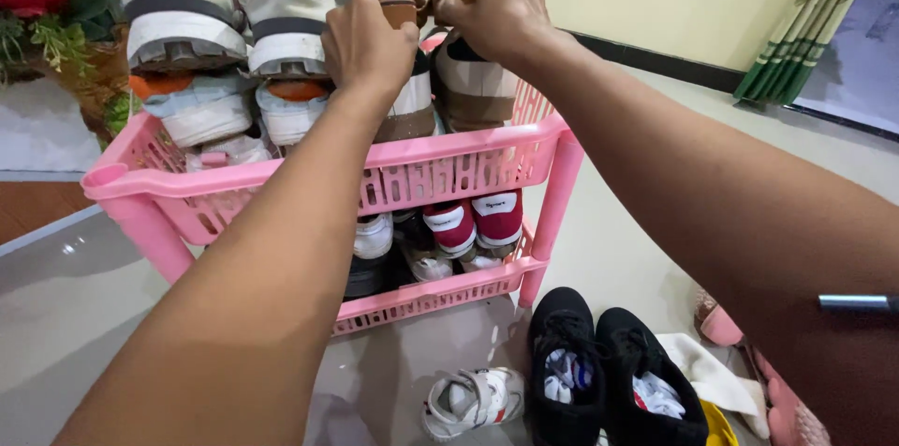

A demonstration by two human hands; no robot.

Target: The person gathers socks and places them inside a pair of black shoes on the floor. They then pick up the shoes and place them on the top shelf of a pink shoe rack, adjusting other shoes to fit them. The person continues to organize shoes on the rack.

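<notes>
A: We are looking at the big pink shoe rack [440,170] first. It is standing on the shiny floor [75,315], and it is full of shoes.

B: Yes! The grey and white sneakers [225,10] are sitting on the top left. The red and white shoes [473,221] are resting on the lower shelf.

A: Down on the floor the black shoes [609,362] are lying side by side, with a small white shoe [473,399] just beside them.

B: Now our hands. We are reaching both arms up over the top shelf.

A: Our left hand [365,43] is curling shut on a brown strap [401,10]. Our right hand [496,1] is pinching the other end of that strap, near a buckle.

B: So the strap is stretching between our two hands, going from side to side.

A: And the brown and white shoe [473,85] is sitting right under our right hand, standing on end against the rack's back corner. Its long side is pointing up and down.

B: Which hand is nearer to it?

A: The right one. It is almost touching the top of the shoe. The left hand is a little off to the side, over another shoe like it [412,104].

B: We cannot tell which shoe the strap belongs to.
</notes>
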